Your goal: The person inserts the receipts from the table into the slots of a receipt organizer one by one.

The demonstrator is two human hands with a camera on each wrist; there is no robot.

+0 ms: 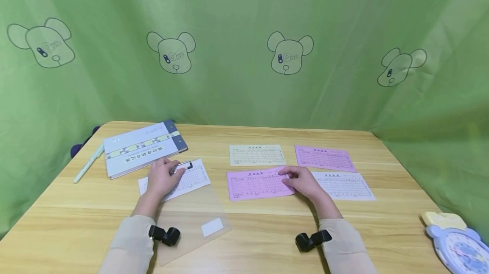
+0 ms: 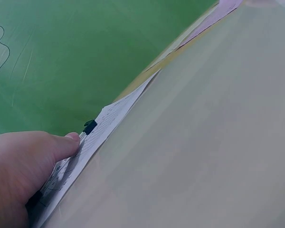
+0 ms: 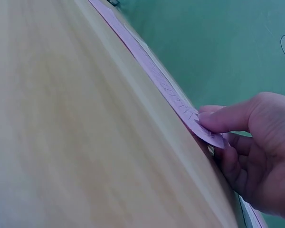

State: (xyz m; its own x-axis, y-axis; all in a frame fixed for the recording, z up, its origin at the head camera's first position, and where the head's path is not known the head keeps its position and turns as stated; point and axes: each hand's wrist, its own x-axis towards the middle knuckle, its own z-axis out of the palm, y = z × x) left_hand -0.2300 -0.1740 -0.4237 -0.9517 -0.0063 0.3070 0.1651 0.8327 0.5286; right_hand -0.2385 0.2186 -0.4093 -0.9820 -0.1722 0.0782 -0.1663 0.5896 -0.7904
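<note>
Pink slip pinched at one end, clipboard held at its clip

The right hand (image 1: 303,182) pinches the right end of the pink slip (image 1: 255,184) between thumb and fingers, curling that edge slightly. The slip lies mid-table, just right of the clear clipboard (image 1: 187,227). The left hand (image 1: 161,179) grips the clipboard's far end, its thumb on the metal clip (image 1: 181,167); whether the clip is pressed apart cannot be told.

A tight pull on the pink slip could crease or tear its corner, since one end alone is held. If the clip loosens, the white slip (image 1: 195,177) beneath it could slide askew. A low sweep of the right hand could also nudge the neighbouring white form (image 1: 345,187).

The pink slip's long axis runs left to right, its right end slightly farther from the person, its printed heading along the far edge. The clipboard's long axis runs away from the person, clip end farthest.
</note>
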